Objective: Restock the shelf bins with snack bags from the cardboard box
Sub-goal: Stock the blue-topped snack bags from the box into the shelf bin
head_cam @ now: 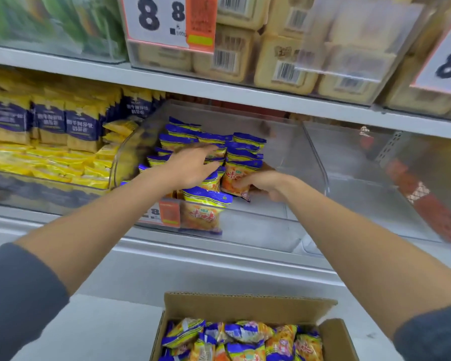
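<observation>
Store shelving is filling the view; in the clear bin (292, 142), the left hand (193, 166) is pressing flat-fingered on the stacked bags (244, 148) while the right hand (267, 186) is pinching a snack bag (231, 179) just right of them.

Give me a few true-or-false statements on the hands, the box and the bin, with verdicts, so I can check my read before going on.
1. The cardboard box holds snack bags. True.
2. Both hands are inside that box. False: the left hand and the right hand reach into the clear bin on the shelf.
3. The right hand grips an orange snack bag. True.
4. The clear bin is packed to its right wall. False: bags stand only in its left part, and the right part is bare.
5. The left hand lies with straight fingers on the stacked bags. True.
</observation>
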`<act>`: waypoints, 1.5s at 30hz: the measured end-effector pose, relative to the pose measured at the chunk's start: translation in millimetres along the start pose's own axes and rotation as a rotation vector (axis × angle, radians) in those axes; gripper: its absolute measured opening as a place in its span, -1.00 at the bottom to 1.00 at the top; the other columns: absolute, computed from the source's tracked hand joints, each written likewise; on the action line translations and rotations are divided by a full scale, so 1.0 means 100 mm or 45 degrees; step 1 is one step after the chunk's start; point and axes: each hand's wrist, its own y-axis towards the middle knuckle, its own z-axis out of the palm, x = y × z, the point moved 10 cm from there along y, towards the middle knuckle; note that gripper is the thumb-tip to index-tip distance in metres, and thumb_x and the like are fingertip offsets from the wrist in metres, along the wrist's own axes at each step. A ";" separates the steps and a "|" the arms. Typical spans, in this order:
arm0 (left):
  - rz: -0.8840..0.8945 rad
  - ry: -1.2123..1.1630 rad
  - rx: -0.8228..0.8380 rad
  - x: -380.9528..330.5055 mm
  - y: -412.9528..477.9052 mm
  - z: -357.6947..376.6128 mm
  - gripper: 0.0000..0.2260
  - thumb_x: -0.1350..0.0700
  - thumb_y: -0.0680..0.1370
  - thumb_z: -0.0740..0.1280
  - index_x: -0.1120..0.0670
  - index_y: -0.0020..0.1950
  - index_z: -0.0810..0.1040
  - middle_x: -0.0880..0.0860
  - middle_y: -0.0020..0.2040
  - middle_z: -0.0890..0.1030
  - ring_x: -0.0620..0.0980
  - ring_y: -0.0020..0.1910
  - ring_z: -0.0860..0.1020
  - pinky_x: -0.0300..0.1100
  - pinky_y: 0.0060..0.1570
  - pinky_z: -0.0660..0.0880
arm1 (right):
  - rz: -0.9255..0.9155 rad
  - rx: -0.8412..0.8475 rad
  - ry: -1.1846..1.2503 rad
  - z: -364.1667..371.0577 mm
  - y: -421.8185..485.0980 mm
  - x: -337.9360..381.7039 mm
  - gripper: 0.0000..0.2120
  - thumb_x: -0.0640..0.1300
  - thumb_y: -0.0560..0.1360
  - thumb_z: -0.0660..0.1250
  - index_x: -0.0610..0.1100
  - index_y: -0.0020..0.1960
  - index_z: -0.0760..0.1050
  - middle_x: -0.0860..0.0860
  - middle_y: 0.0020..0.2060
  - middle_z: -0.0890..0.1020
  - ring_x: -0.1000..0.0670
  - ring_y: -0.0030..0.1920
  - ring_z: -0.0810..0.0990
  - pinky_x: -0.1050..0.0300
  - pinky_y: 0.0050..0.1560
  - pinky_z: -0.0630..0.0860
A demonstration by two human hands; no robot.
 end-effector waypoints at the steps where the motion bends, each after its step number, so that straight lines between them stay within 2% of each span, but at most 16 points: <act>1: 0.025 -0.024 0.008 -0.03 0.03 0.00 -0.51 -0.05 0.63 0.22 -0.01 0.54 0.22 0.04 0.56 0.22 0.06 0.52 0.18 -0.02 0.47 0.18 | 0.021 0.003 -0.011 0.01 0.03 -0.03 -0.60 -0.36 0.36 0.51 -0.10 0.13 0.55 -0.03 0.03 0.67 -0.03 0.04 0.64 0.04 0.10 0.58; 4: 0.055 -0.032 0.075 -0.13 0.15 0.01 -0.43 -0.09 0.58 0.30 -0.10 0.55 0.19 0.00 0.58 0.13 0.02 0.55 0.10 -0.11 0.45 0.13 | 0.059 -0.073 -0.022 -0.03 0.08 -0.06 -0.64 -0.45 0.37 0.41 -0.16 0.10 0.54 -0.12 0.07 0.65 -0.10 0.10 0.62 -0.01 0.18 0.57; 8: -0.005 0.085 0.194 -0.14 0.29 0.14 -0.32 -0.21 0.51 0.35 -0.21 0.55 0.11 -0.03 0.60 0.02 0.05 0.57 -0.01 0.03 0.50 0.07 | 0.031 -0.223 0.161 -0.17 0.08 -0.05 -0.59 -0.50 0.28 0.31 -0.27 0.09 0.51 -0.17 -0.02 0.65 -0.09 -0.11 0.62 0.04 -0.06 0.60; 14: -0.044 0.210 0.201 -0.04 0.37 0.26 -0.29 -0.30 0.48 0.32 -0.24 0.55 0.07 -0.01 0.60 0.03 0.07 0.57 -0.01 0.13 0.51 -0.03 | 0.052 -0.114 0.237 -0.04 -0.01 0.01 -0.75 -0.49 0.36 0.16 -0.15 -0.22 0.41 -0.05 -0.24 0.52 -0.03 -0.16 0.50 0.12 -0.12 0.46; 16: -0.033 0.216 0.177 -0.03 0.38 0.27 -0.30 -0.30 0.49 0.30 -0.25 0.55 0.07 -0.02 0.60 0.04 0.06 0.57 -0.01 0.13 0.51 -0.06 | 0.019 -0.227 0.252 -0.15 -0.01 0.10 -0.83 -0.37 0.41 0.20 -0.17 -0.08 0.43 -0.03 -0.20 0.51 0.03 -0.22 0.46 0.18 -0.26 0.36; 18: -0.021 0.231 0.164 -0.03 0.38 0.27 -0.32 -0.30 0.50 0.29 -0.25 0.55 0.06 -0.03 0.60 0.05 0.07 0.57 0.00 0.13 0.50 -0.07 | -0.043 -0.408 0.236 -0.34 -0.01 0.25 -0.75 -0.21 0.51 0.22 -0.16 0.19 0.38 -0.02 -0.11 0.51 0.10 -0.24 0.45 0.23 -0.36 0.31; 20: -0.014 0.238 0.159 -0.03 0.38 0.27 -0.32 -0.30 0.50 0.28 -0.25 0.55 0.06 -0.03 0.60 0.06 0.08 0.57 0.01 0.13 0.50 -0.06 | -0.108 -0.417 0.244 -0.40 0.04 0.38 -0.75 -0.13 0.58 0.15 -0.10 0.25 0.29 -0.03 -0.02 0.52 0.13 -0.23 0.47 0.28 -0.39 0.34; 24: -0.018 0.218 0.155 -0.01 0.38 0.27 -0.33 -0.31 0.50 0.27 -0.26 0.54 0.06 -0.04 0.59 0.07 0.07 0.56 0.02 0.13 0.50 -0.03 | -0.123 -0.192 0.283 -0.28 0.13 0.46 -0.87 -0.16 0.55 0.09 -0.12 -0.06 0.40 -0.01 -0.20 0.55 0.08 -0.27 0.53 0.20 -0.21 0.43; 25: -0.019 0.217 0.159 -0.01 0.37 0.27 -0.33 -0.30 0.51 0.27 -0.26 0.54 0.06 -0.04 0.59 0.07 0.07 0.56 0.02 0.12 0.50 -0.03 | -0.138 -0.157 0.221 -0.28 0.14 0.49 -0.90 -0.13 0.51 0.14 -0.12 -0.02 0.39 0.00 -0.17 0.53 0.09 -0.22 0.52 0.19 -0.16 0.43; 27: -0.012 0.221 0.157 -0.03 0.37 0.26 -0.33 -0.30 0.51 0.26 -0.25 0.54 0.07 -0.03 0.59 0.07 0.08 0.56 0.03 0.12 0.50 -0.02 | -0.162 -0.041 -0.020 -0.26 0.15 0.54 -0.50 -0.05 0.33 0.29 -0.08 0.25 0.29 0.04 0.06 0.47 0.09 0.03 0.51 0.16 0.04 0.45; 29: -0.002 0.224 0.145 -0.03 0.38 0.26 -0.34 -0.30 0.51 0.26 -0.26 0.54 0.07 -0.03 0.59 0.08 0.08 0.56 0.03 0.12 0.49 -0.01 | -0.180 0.046 -0.534 -0.22 0.13 0.58 -0.01 0.04 0.19 0.44 0.07 0.53 0.06 0.05 0.43 0.25 -0.01 0.39 0.33 0.00 0.34 0.40; 31: -0.001 0.223 0.145 -0.02 0.38 0.26 -0.33 -0.31 0.50 0.26 -0.26 0.54 0.07 -0.04 0.59 0.08 0.07 0.56 0.03 0.12 0.50 -0.01 | -0.220 0.087 -1.122 -0.12 0.12 0.53 0.16 0.10 0.21 0.56 0.10 0.57 -0.11 0.02 0.56 0.00 -0.06 0.52 0.13 -0.05 0.45 0.29; 33: -0.010 0.218 0.157 -0.01 0.38 0.27 -0.33 -0.32 0.50 0.26 -0.27 0.54 0.06 -0.04 0.60 0.07 0.07 0.56 0.02 0.13 0.50 -0.03 | -0.308 0.060 -1.442 -0.03 0.13 0.47 0.14 0.04 0.30 0.57 0.03 0.58 -0.16 -0.01 0.57 -0.06 -0.07 0.54 0.09 0.03 0.45 0.26; 37: -0.028 0.235 0.172 -0.03 0.37 0.26 -0.30 -0.34 0.49 0.26 -0.25 0.55 0.06 -0.03 0.60 0.05 0.07 0.57 0.01 0.12 0.50 -0.04 | -0.416 -0.013 -1.375 -0.02 0.17 0.45 0.07 -0.06 0.34 0.56 0.04 0.59 -0.10 -0.01 0.57 -0.05 -0.09 0.51 0.17 0.09 0.35 0.32; 41: -0.034 0.181 0.196 -0.06 0.31 0.20 -0.29 -0.32 0.48 0.30 -0.23 0.55 0.08 0.01 0.60 0.04 0.08 0.56 0.03 0.11 0.51 0.01 | -0.410 -0.023 -1.396 -0.10 0.08 0.48 0.14 0.06 0.28 0.58 0.12 0.58 -0.14 -0.01 0.58 -0.11 -0.07 0.55 0.06 0.06 0.43 0.28; 45: -0.007 0.032 0.095 -0.21 0.12 -0.02 -0.33 -0.26 0.47 0.36 -0.14 0.52 0.24 0.04 0.55 0.22 0.07 0.50 0.22 0.03 0.44 0.23 | -0.622 -0.086 -1.330 -0.09 -0.28 0.74 -0.01 0.12 0.26 0.56 0.05 0.55 0.12 -0.08 0.51 0.22 -0.10 0.49 0.21 0.04 0.40 0.33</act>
